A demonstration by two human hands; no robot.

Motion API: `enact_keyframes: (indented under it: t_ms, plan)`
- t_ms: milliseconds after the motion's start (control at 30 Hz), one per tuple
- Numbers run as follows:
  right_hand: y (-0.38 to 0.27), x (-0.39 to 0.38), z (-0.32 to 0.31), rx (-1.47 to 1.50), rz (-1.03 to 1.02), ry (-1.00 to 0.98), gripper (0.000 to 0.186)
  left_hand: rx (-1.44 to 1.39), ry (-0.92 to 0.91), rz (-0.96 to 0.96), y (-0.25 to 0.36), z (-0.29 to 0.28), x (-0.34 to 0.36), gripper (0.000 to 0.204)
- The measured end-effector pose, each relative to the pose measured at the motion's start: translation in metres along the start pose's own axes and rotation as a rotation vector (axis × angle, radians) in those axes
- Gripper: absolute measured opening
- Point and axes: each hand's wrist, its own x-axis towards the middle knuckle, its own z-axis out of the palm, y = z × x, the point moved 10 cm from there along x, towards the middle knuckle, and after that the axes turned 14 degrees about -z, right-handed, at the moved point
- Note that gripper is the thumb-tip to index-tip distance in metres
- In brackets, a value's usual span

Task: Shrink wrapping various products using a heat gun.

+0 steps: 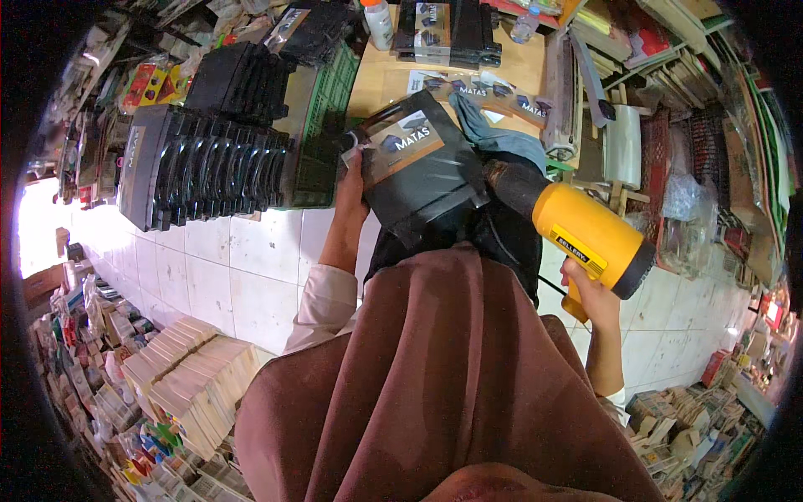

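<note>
My left hand [352, 177] grips the left edge of a flat black pack [422, 188] wrapped in clear film, with a brown and white label across its upper part. The pack is tilted in front of my body, and some fingers are hidden behind it. In my right hand [592, 293] is the handle of a yellow heat gun [585, 227] with a black rear cap. Its dark nozzle points left, close to the right side of the pack. A grey-blue cloth [502, 138] lies just beyond the nozzle.
Ahead, the wooden table [376, 84] bears more labelled black packs [447, 33], flat printed sleeves [481, 90] and a white bottle [379, 25] with an orange cap. Several black trays [205, 167] stand in a row at left. Behind lies a stack of cartons [196, 372]; a film roll [621, 146] is at right.
</note>
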Motion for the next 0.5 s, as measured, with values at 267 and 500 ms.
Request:
enact_keyframes:
  t_ms: [267,500]
  plan:
    - [-0.013,0.000,0.016,0.073,-0.074,-0.035,0.019,-0.115,-0.106,-0.124,-0.022,0.005,-0.006,0.037]
    - [-0.024,0.000,0.027,0.141,-0.113,-0.172,0.034,-0.194,-0.007,-0.020,-0.012,0.007,-0.010,0.041]
